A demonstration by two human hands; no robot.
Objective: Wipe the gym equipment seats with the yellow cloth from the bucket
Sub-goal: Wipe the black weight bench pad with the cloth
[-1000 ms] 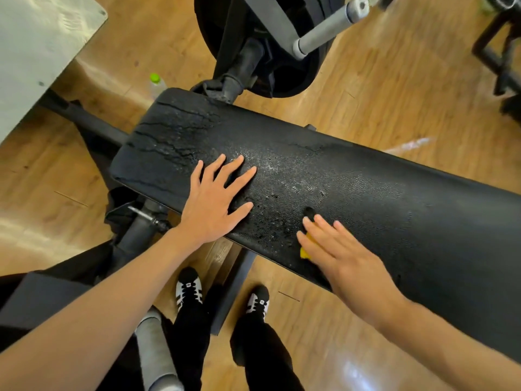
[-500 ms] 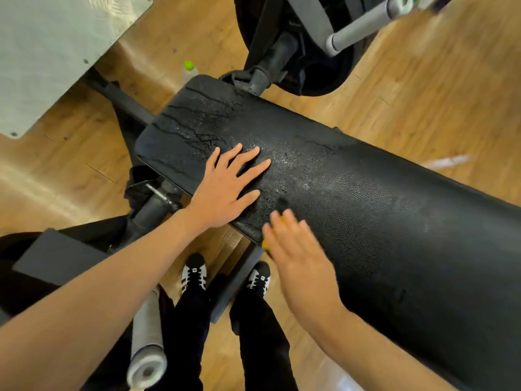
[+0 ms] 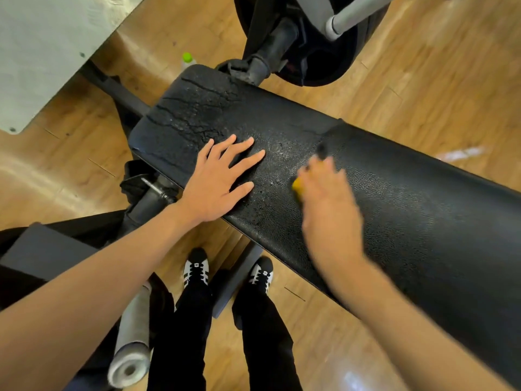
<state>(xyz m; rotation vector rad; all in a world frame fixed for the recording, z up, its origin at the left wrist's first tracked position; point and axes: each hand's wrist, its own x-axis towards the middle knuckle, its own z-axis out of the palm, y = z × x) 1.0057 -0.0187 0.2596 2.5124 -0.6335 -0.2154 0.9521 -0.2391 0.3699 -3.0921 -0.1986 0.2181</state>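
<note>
While the person stands at the near long edge of the black padded bench, both bare arms reach onto its top.

Left hand: palm down, flat on the pad near the cracked end. Fingers straight & spread, thumb toward the near edge. Grip wide, holds nothing.

Right hand: near the left, farther along the pad, motion-blurred. Under it lies the yellow cloth, touching the pad, w/ only a small corner showing at the thumb side. Right grip: fingers look stretched flat over the cloth, pressing it down, not curled round it. Blur softens the fingertips, so finer detail can't be told. The two hands are apart, not touching.

Pad surface: pebbled black cover. Deep cracks run across the end by the left hand, pale specks lie btwn the two hands, and the cover is glossier right of a seam.

Surroundings:
- Wood floor w/ glare patches.
- Two black-and-white shoes below the near edge, black trousers above them.
- Grey padded roller lower left, its end facing the camera.
- Small bottle w/ green cap on the floor beyond the cracked end.
- Dark round weight plate & grey bar at the top, past the bench's end.
- Pale grey metal sheet fills the upper left corner.
</note>
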